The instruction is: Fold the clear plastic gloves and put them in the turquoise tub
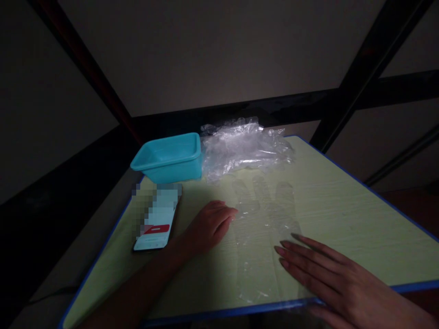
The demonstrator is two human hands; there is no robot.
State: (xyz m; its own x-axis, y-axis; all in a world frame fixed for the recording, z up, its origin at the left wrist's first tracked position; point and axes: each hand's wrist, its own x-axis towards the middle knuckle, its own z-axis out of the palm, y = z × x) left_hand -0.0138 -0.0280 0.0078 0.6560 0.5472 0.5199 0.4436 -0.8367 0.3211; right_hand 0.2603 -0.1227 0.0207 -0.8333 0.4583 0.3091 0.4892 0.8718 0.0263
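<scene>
Hands [214, 224] [338, 278] apart, clear glove [257, 246] between them, flat

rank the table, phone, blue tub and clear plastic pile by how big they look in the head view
Largest to smallest:
table
clear plastic pile
blue tub
phone

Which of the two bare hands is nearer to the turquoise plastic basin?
The left hand, with its fingers curled, is nearer to the turquoise plastic basin; the right hand, fingers stretched out, is farther.
</scene>
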